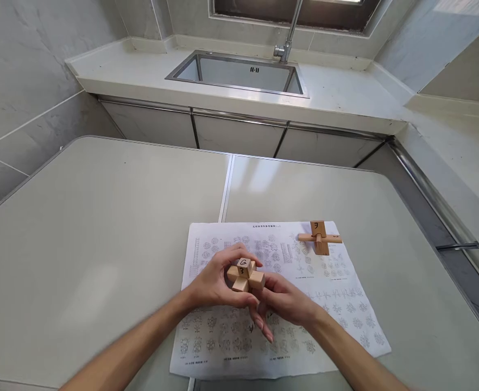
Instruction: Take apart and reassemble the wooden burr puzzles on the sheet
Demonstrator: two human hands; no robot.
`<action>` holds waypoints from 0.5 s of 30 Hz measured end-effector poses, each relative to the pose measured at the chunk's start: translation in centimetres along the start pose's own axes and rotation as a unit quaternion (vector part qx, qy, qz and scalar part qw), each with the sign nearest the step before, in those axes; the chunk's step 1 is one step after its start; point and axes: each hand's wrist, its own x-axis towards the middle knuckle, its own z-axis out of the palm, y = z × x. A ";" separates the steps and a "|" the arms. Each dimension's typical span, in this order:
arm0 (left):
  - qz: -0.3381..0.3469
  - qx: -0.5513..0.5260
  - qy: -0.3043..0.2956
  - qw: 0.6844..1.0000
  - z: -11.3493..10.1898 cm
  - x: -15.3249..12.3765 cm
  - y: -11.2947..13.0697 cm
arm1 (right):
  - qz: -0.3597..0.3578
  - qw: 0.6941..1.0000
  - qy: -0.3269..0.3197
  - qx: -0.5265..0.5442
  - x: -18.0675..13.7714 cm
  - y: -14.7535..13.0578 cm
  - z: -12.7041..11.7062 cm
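Note:
A wooden interlocking puzzle (245,274), with numbers written on its block ends, is held above a printed instruction sheet (337,320). My left hand (215,282) wraps round its left side, fingers curled over the top. My right hand (282,301) grips it from the right and below, some fingers pointing down towards the sheet. A second wooden cross-shaped puzzle (320,238) stands on the sheet's far right corner, well apart from both hands.
The sheet lies on a pale grey table (101,228) with a seam down its middle. Beyond it runs a white counter (337,92) with a steel sink (239,73) and tap (285,46). A gap separates table and counter on the right.

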 end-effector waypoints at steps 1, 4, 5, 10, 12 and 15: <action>0.007 0.002 0.001 1.000 0.0 0.0 0.0 | -0.010 1.000 0.011 -0.023 -0.1 0.1 0.1; 0.034 0.013 0.003 0.999 0.1 -0.2 -0.2 | -0.044 0.993 0.045 -0.100 -0.4 0.2 0.4; 0.045 0.017 0.005 0.999 0.1 -0.2 -0.3 | -0.056 0.989 0.056 -0.127 -0.5 0.1 0.5; 0.072 0.036 0.010 0.997 0.1 -0.3 -0.2 | -0.088 0.973 0.075 -0.201 -0.6 -0.1 0.8; 0.068 0.045 0.006 0.997 0.1 -0.3 0.0 | -0.088 0.972 0.080 -0.205 -0.5 0.0 0.7; 0.059 0.064 0.013 0.996 0.2 -0.3 0.0 | -0.094 0.971 0.099 -0.194 -0.4 0.4 0.6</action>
